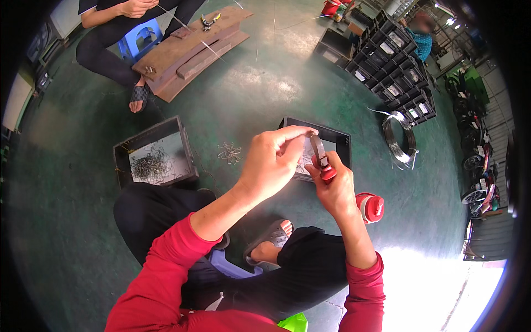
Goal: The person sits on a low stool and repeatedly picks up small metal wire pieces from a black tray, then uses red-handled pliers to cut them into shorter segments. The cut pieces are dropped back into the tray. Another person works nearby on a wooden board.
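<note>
In front of me, my right hand (337, 191) is wrapped round the red handles of a pair of pliers (319, 152), whose metal jaws point up and away. My left hand (274, 157) is closed beside the jaws, its index fingertip at their tip. Whatever lies between its fingers is too small to make out. Beyond my hands, partly hidden by them, stands a black crate (345, 141) with a pale bottom and some thin wire pieces in it. On the floor to the left lies a small heap of bent wire hooks (229, 153).
Another black crate (191, 152) at left holds many bent wire pieces (149, 166). A red jug (370, 207) stands near my right forearm. Farther right are a wire coil (412, 141) and stacked black crates (387, 61). A co-worker's hand (135, 8) holds wire over a brown bench (166, 58).
</note>
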Demonstrator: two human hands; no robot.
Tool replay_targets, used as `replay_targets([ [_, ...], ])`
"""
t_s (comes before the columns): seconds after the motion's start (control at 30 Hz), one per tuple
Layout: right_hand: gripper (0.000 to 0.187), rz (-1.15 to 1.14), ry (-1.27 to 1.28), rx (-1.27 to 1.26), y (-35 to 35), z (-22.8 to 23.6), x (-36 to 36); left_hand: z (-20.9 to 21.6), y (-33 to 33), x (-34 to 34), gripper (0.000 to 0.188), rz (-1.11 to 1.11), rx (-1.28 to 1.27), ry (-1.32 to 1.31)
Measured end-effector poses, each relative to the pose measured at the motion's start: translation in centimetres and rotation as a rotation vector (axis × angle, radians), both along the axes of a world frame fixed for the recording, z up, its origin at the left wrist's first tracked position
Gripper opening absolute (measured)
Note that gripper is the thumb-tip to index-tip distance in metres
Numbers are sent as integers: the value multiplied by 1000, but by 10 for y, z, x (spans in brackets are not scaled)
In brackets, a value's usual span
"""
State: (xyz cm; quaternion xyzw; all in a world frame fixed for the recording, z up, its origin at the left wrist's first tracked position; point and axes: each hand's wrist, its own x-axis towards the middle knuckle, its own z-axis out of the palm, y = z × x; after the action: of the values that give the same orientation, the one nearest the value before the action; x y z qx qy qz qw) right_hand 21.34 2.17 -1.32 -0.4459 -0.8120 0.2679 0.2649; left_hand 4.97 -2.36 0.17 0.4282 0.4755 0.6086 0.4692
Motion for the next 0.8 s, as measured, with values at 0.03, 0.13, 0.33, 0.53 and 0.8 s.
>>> replay_targets([
  [0.03, 23, 2, 5, -1, 0, 0, 0, 0, 0, 1, 24, 6, 7, 1],
  [0.13, 25, 1, 6, 6, 1, -1, -1, -1, 0, 2, 24, 13, -9, -23],
  [0.33, 25, -16, -49, 109, 9, -4, -5, -4, 4, 2, 24, 65, -36, 26],
  [0.53, 28, 97, 38, 34, 20, -5, 5, -8, 14, -2, 24, -7, 91, 58],
  [0.8, 30, 122, 39, -792, 27, 6, 25, -16, 31, -35, 19, 106, -61, -55],
])
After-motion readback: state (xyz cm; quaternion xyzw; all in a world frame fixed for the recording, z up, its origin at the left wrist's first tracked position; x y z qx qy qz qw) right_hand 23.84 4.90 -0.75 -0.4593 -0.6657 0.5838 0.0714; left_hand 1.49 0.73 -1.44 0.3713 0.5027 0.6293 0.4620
